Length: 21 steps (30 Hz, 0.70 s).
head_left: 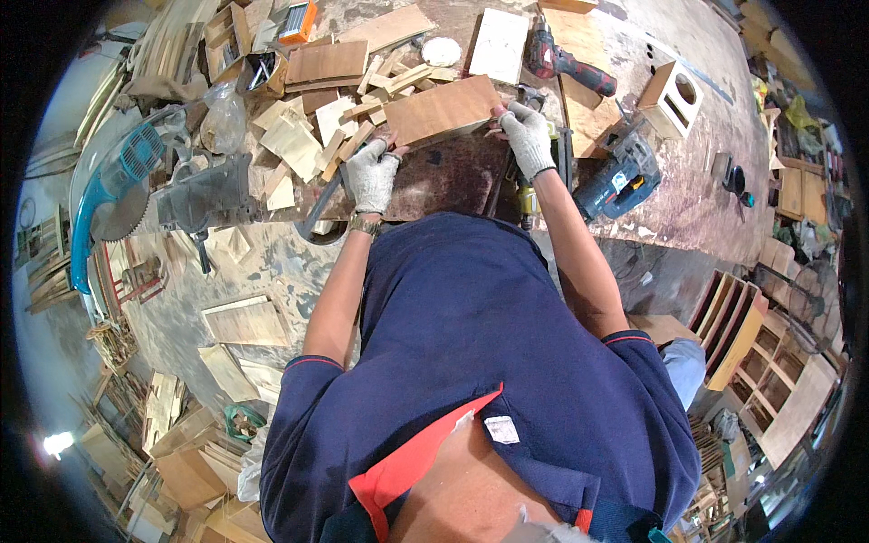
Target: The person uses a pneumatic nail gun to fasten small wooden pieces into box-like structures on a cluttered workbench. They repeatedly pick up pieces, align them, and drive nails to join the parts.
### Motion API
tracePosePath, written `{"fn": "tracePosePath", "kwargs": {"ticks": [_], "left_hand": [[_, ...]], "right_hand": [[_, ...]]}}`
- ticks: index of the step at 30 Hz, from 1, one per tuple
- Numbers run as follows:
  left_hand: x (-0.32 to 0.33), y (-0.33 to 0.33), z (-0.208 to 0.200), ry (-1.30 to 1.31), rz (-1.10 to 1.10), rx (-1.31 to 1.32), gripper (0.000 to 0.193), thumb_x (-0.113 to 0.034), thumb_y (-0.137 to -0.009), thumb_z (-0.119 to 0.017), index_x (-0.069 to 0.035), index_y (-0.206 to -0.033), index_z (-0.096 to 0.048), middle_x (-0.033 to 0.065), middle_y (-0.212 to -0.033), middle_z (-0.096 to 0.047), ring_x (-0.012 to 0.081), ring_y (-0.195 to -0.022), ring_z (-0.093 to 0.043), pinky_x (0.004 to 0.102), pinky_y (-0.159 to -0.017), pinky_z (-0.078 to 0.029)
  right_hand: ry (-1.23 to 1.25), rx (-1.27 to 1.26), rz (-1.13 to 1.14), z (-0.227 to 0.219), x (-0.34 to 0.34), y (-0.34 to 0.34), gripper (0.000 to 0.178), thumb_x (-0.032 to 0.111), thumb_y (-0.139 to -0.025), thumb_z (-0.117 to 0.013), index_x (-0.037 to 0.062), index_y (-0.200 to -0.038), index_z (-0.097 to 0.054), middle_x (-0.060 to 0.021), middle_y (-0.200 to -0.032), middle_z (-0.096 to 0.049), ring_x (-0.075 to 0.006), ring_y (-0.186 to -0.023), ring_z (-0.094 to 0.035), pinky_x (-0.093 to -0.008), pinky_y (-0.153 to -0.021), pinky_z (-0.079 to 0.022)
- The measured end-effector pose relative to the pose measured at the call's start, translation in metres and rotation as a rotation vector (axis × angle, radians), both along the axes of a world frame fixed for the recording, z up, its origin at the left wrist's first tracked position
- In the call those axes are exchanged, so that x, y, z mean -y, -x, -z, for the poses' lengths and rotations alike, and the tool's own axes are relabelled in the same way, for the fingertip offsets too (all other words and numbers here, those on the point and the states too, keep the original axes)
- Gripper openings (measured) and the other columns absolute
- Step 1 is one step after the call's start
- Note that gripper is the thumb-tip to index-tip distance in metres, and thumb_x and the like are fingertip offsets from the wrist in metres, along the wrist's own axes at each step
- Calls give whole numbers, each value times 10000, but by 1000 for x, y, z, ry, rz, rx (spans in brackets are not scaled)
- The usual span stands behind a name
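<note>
A reddish-brown wooden board [442,110], rectangular and slightly tilted, spans the gap between my two hands over the near part of the workbench. My left hand [372,176], in a white knit glove with bare fingertips, grips its left end. At its right end, the fingers of my right hand [526,138], gloved the same way, are closed on the edge. Small wood offcuts [294,140] lie heaped to the left of the board. Just beyond the board is a round white disc [441,52]. The undersides of my fingers are partly hidden.
A red and black cordless drill [570,61] and a blue jigsaw [621,176] lie to the right, near a wooden box with round holes [672,98]. On the left stands a blue miter saw [118,195] with its blade exposed. The workbench's front edge [670,240] runs before me.
</note>
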<state>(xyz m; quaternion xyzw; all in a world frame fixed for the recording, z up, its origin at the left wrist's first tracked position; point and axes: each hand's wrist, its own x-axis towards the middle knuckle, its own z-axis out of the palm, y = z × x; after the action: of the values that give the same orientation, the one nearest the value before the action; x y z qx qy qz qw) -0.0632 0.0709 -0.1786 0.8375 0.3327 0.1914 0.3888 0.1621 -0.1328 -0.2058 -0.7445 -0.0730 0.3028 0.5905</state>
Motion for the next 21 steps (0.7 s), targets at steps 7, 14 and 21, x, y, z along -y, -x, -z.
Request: {"fn": "tracePosePath", "kwargs": {"ticks": [7, 14, 21], "left_hand": [[-5, -5, 26, 52, -48, 111, 559, -209, -920, -882, -12, -1401, -675, 73, -901, -733, 174, -721, -635, 343, -731, -567], [-9, -55, 40, 407, -203, 166, 700, -355, -995, -803, 109, -1442, -530, 142, -1171, -694, 239, -1054, -637, 370, -976, -517], [0, -67, 29, 565, -206, 273, 736, -221, -983, -820, 166, -1486, -449, 224, -1397, -646, 271, -1187, -649, 375, -1053, -517]], "right_hand": [[93, 79, -11, -14, 0, 4, 378, 297, -1042, -750, -17, -1251, -765, -45, -996, -766, -105, -869, -718, -260, -730, -578], [73, 140, -26, -22, -2, 6, 338, 302, -1042, -737, -10, -1160, -792, 3, -858, -727, -87, -775, -635, -289, -696, -513], [-35, 165, 145, -21, 21, 5, 285, 194, -1001, -655, -21, -1123, -795, -71, -852, -772, -140, -815, -708, -337, -754, -556]]}}
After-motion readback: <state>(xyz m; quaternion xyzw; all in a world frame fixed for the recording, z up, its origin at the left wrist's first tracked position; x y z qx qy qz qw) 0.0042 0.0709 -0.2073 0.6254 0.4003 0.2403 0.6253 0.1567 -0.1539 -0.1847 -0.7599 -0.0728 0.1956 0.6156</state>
